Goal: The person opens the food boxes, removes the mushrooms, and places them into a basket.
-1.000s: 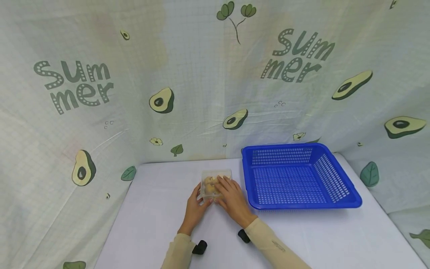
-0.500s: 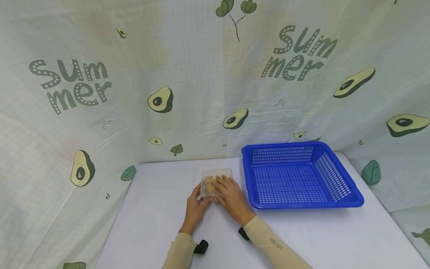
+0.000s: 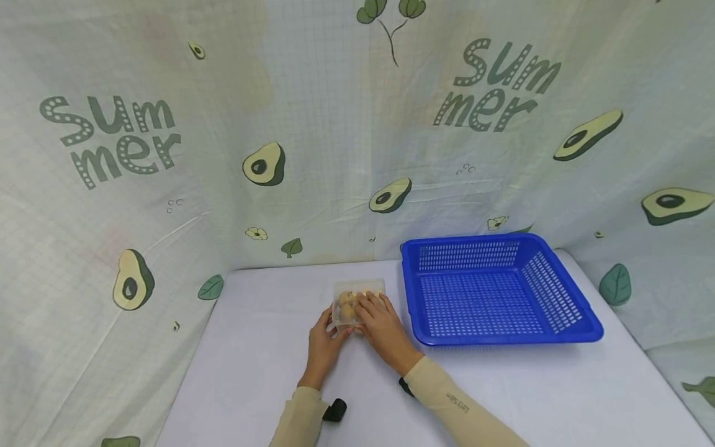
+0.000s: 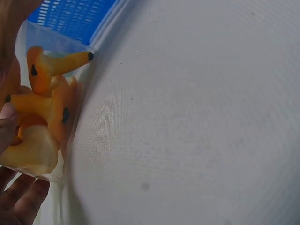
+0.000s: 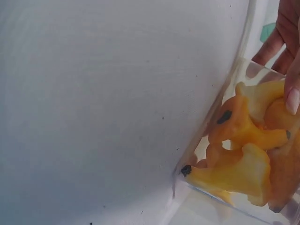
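Note:
In the head view, a clear plastic box [image 3: 357,286] sits on the white table. Several yellow-orange pieces shaped like mushrooms, some with dark spots or dark stem tips, are packed inside; some of these mushroom pieces [image 4: 37,110] show through the box side in the left wrist view. My left hand [image 3: 323,354] grips the box at its left side, fingers around that wall and thumb at the near end. My right hand [image 3: 386,332] rests over the right part of the box, fingers laid across the top, covering some of the pieces.
A blue perforated plastic basket [image 3: 416,323] stands on the table [image 3: 251,372] just right of the box, with nothing visible in it. Behind and beside the table hangs a pale cloth [image 3: 318,112] printed with avocados and lettering.
The fingers of my right hand have shifted slightly over the box, leaving a little more of the pieces visible. My left hand stays in place; the head view has tilted slightly.

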The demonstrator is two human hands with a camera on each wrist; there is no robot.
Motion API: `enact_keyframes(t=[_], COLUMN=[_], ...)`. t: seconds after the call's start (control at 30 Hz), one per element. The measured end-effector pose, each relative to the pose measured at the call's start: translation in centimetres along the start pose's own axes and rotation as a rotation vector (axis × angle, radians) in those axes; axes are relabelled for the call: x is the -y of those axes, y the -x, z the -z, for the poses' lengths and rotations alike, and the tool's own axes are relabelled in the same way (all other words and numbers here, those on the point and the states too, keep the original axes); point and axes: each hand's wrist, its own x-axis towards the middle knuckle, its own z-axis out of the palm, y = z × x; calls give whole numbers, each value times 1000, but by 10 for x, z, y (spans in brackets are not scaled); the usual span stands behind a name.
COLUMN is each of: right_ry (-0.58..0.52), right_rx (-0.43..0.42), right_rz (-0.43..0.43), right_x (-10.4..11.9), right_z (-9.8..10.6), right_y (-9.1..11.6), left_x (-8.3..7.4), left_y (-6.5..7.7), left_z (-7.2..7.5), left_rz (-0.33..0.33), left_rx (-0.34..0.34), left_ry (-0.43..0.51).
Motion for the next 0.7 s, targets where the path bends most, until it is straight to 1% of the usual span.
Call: enact_keyframes(t=[0.1,0.27,0.57,0.7], right_ry=[8,9,-20,-21], right_rx=[-4,-35,-32,-43], right_rz=[3,8,-10,-23], right_x=[1,2,4,5], right_z=[-1,-2,0,2], right_y=[0,0,2,-1], left_x=[-1,1,2,1], left_y=[0,0,-1,-1], left_z=[0,0,-1,-1], left_rz=[0,-10,5,19], left_rx=[0,-1,-1,3], left_ry=[4,12,6,26])
